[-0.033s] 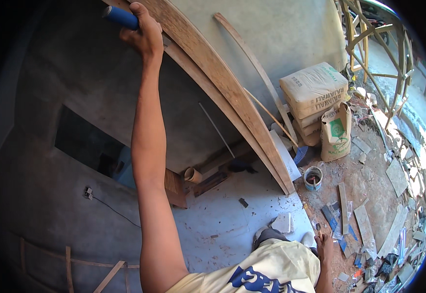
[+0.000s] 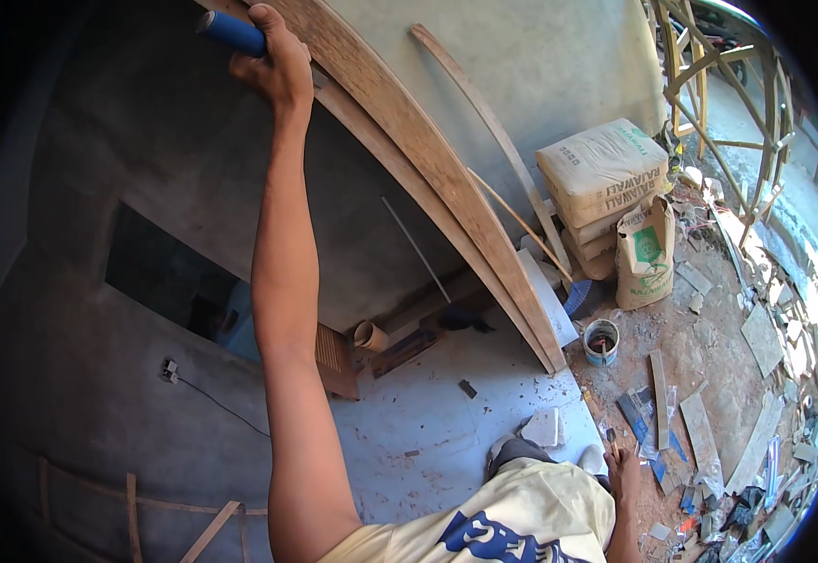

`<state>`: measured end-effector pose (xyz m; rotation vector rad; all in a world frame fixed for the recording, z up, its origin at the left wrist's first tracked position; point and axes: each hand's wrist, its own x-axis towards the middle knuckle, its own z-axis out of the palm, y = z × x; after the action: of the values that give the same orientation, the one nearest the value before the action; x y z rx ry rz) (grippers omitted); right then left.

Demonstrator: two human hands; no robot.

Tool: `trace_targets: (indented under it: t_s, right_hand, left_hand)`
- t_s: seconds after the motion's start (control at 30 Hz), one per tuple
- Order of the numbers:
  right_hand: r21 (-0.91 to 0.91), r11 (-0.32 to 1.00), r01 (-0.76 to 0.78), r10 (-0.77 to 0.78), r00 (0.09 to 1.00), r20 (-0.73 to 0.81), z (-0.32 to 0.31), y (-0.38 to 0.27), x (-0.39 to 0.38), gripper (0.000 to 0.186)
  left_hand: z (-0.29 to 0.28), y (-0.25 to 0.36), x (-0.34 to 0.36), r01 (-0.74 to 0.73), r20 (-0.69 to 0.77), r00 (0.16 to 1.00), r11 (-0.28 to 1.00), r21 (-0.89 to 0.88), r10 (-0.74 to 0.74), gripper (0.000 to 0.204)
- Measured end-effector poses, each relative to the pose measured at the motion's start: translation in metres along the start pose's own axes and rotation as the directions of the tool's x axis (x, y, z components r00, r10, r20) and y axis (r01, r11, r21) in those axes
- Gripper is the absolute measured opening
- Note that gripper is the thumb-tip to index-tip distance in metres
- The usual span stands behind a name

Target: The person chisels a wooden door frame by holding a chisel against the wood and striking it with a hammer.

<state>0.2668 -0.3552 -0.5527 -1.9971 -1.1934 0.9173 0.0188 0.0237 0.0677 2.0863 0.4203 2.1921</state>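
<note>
My left hand (image 2: 278, 61) is raised at the top, closed on a blue cylindrical object (image 2: 233, 33) beside two long wooden boards (image 2: 437, 188) that frame an opening and appear curved. The bare arm stretches down from there to my shoulder. Low at the right, beside the cream shirt I wear, my right hand (image 2: 623, 474) is closed on a small tool (image 2: 615, 441) with a light handle and a dark end; its exact kind is too small to tell.
Stacked paper sacks (image 2: 597, 159), an upright sack (image 2: 643, 258), a blue broom (image 2: 578, 298) and a bucket (image 2: 601, 342) stand right. Broken tiles and scraps (image 2: 761, 342) litter the ground near wooden framing (image 2: 719, 56). Inside are a dark wall opening (image 2: 165, 263), socket (image 2: 169, 371) and cardboard tube (image 2: 370, 336).
</note>
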Motion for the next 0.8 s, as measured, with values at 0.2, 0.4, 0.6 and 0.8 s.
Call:
trace_targets:
  t_s: [0.2,0.4,0.6,0.8]
  right_hand:
    - [0.047,0.997,-0.068,0.066,0.997,0.047,-0.002,-0.005,-0.002,0.034]
    - [0.028,0.997,-0.069,0.068,0.997,0.036,-0.004,-0.006,-0.003,0.031]
    - [0.004,0.999,-0.044,0.044,0.999,0.012,-0.002,-0.003,0.003,0.031]
    - [0.014,0.999,-0.051,0.05,0.997,0.053,-0.007,-0.008,0.013,0.033]
  left_hand:
    - [-0.009,-0.003,-0.009,-0.003,0.009,1.0,0.968,0.251,0.001,0.057]
    - [-0.001,0.001,-0.018,-0.05,0.02,0.999,0.951,0.305,0.046,0.059]
    - [-0.003,-0.011,-0.018,-0.277,0.167,0.947,0.961,-0.015,0.275,0.053]
    - [-0.011,-0.029,-0.014,-0.305,0.206,0.93,0.952,-0.021,0.303,0.052]
